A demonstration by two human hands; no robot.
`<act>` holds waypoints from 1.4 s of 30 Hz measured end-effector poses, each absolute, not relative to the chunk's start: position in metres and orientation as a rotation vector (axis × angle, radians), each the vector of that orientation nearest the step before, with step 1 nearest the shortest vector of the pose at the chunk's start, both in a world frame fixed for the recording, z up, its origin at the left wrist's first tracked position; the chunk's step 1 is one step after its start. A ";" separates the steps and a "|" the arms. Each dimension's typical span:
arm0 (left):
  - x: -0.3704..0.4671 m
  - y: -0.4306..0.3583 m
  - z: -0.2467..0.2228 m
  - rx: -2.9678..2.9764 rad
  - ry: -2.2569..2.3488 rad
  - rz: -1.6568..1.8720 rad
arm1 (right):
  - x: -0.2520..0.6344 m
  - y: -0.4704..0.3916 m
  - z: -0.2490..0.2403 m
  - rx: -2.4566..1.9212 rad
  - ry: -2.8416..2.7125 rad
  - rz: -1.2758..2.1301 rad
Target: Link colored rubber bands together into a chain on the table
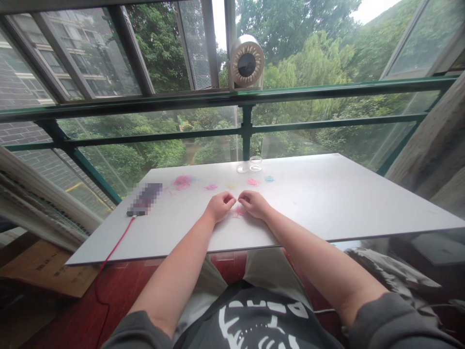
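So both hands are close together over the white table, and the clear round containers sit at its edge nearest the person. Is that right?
Not quite: the head view shows the clear round containers near the far edge of the white table. The left hand and right hand are close together over it.

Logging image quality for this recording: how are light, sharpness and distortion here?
Head view: sky nearly white, daylight leaving the table pale; head view: dark object at left pixelated; head view: pink strands near the left hand and right hand too soft to separate; head view: edges look wide-angle stretched.
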State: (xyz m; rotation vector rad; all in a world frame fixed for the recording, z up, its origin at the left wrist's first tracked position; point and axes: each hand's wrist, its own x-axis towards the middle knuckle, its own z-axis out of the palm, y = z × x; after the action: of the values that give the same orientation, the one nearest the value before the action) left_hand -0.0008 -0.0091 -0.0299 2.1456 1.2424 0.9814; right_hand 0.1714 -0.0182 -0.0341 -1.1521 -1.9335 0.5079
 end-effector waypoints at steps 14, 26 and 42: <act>-0.008 0.005 -0.035 1.896 1.167 1.218 | 0.176 -0.016 -0.033 -1.133 -1.820 0.615; -0.004 -0.003 -0.035 2.129 1.181 0.995 | 0.176 -0.014 -0.037 -1.117 -1.877 0.636; -0.004 -0.003 -0.035 2.117 1.186 1.000 | 0.179 -0.015 -0.034 -1.088 -1.757 0.721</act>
State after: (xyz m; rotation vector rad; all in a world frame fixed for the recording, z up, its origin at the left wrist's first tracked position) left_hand -0.0035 -0.0026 -0.0351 2.1169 1.1859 1.0001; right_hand 0.1789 -0.0154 -0.0337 -1.0876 -1.7573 0.7213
